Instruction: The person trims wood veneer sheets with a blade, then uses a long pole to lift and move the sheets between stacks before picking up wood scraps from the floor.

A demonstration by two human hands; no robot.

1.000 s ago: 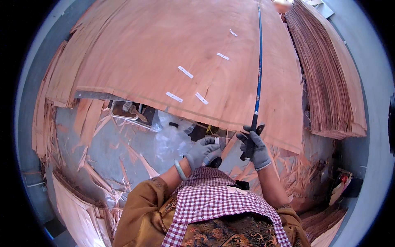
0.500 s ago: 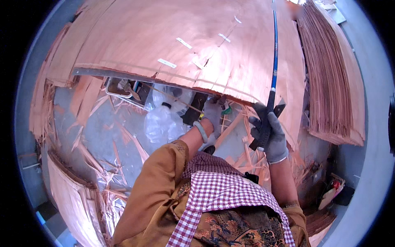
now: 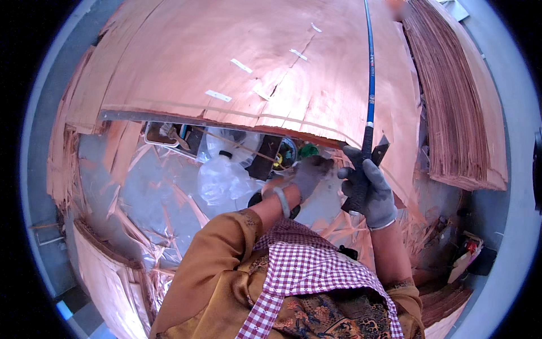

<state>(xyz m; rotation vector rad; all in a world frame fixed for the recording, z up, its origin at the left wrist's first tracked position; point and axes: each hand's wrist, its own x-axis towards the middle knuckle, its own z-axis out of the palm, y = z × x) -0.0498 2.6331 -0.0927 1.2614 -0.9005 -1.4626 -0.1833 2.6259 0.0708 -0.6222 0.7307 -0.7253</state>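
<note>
My right hand, in a grey glove, is closed on the black handle of a long blue rod; a dark flat piece juts beside the handle. My left hand, also gloved, is below the front edge of a large veneer sheet, left of the handle; motion blurs its fingers, so its grip is unclear. White tape strips lie along cracks in the sheet. A green object shows just above my left hand.
Veneer stacks stand at right, left and lower left. Under the sheet's edge sit a tray with a brush, and plastic jugs. Torn scraps litter the grey floor. A blurred, skin-toned shape is at top right.
My left hand went forward under the sheet's edge and now sits slightly lower and further right. The rod in my right hand shifted rightward, then slightly back, as the view moved.
</note>
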